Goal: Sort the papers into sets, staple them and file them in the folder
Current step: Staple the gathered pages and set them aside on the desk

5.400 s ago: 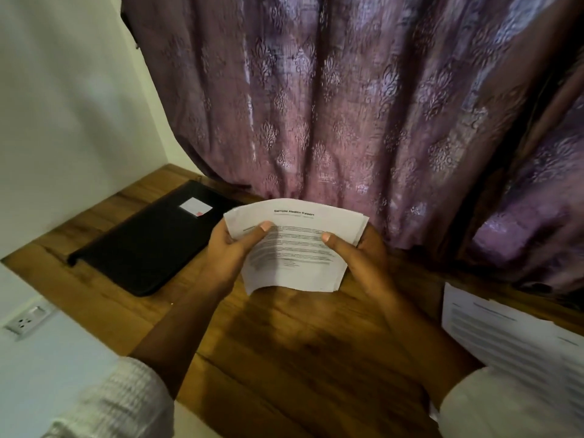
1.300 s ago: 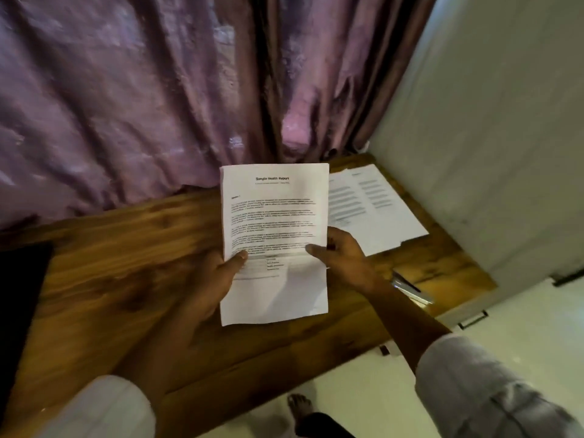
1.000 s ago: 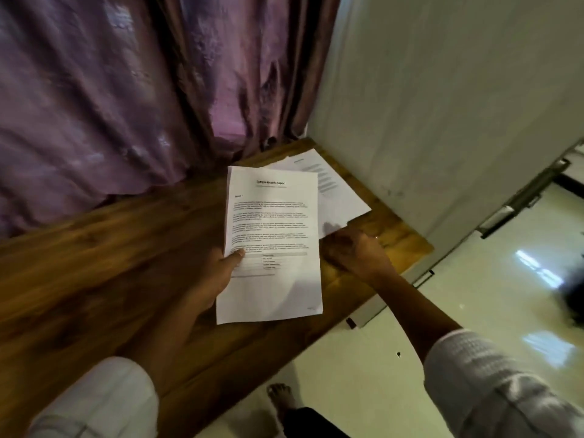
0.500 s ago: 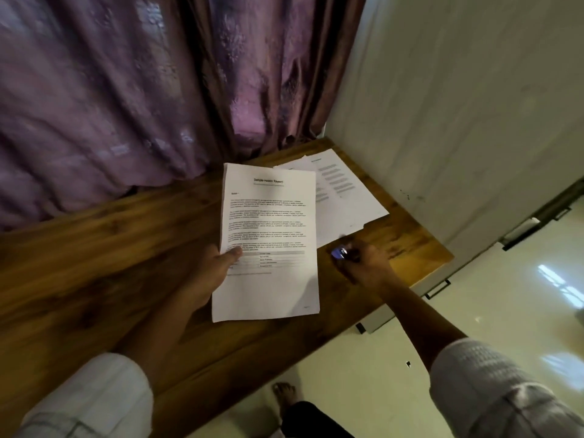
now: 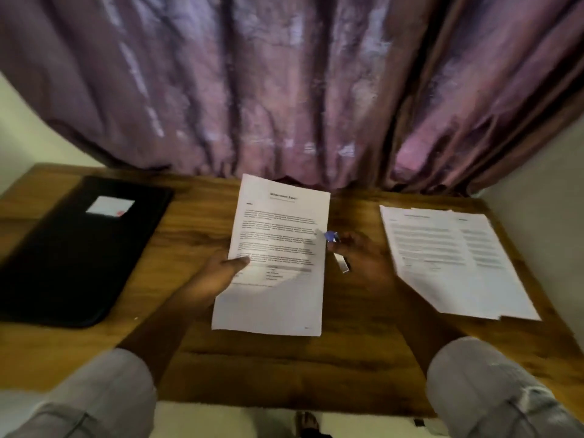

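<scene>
My left hand [image 5: 218, 273] pinches a set of printed papers [image 5: 278, 257] by its left edge, thumb on top, above the middle of the wooden table [image 5: 284, 368]. Just right of that set, my right hand [image 5: 360, 260] grips a small stapler [image 5: 338, 251] with a blue end and a metal body. A black folder [image 5: 76, 248] with a white label lies closed at the left. More printed papers [image 5: 455, 257] lie spread on the table at the right. The frame is blurred.
A purple curtain [image 5: 284, 83] hangs along the table's back edge. A white wall [image 5: 543, 191] bounds the table on the right. The table's front edge lies near my sleeves, with floor and a foot [image 5: 308, 423] below.
My right hand let go of the held papers, reached to the table's right end and picked up the stapler, then brought it beside the set. The view swung back to the left.
</scene>
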